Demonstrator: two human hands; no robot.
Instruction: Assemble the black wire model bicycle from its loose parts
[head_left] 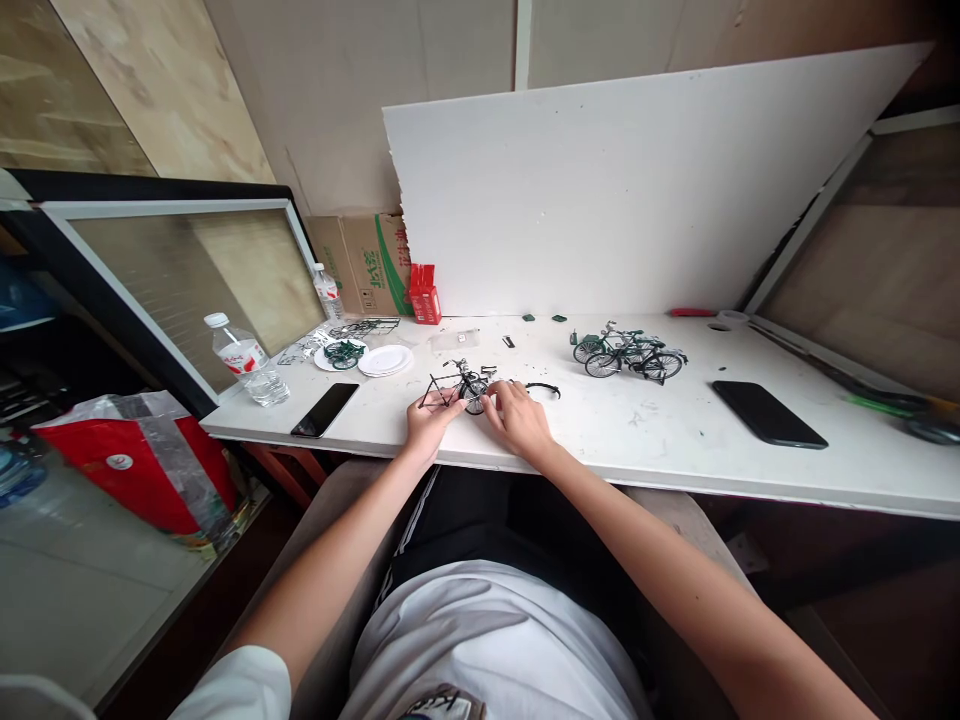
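A small black model bicycle (448, 388) is held just above the white table near its front edge. My left hand (431, 420) grips its frame, thumb and fingers closed around it. At the wheel on the right side of the model, my right hand (517, 415) has its thumb and bent fingers pressed in; the fingertips partly cover that part. Just beyond the right hand lies a thin curved black piece (544, 388). Behind the hands are a small black part (508, 341) and a clear plastic piece (454, 341).
Assembled model bicycles (628, 355) stand at the right, near a dark phone (769, 413). On the left are another phone (325, 410), a water bottle (247, 360), white plates (385, 360) and green parts (343, 353). A red box (425, 294) stands at the back by a white board (600, 200).
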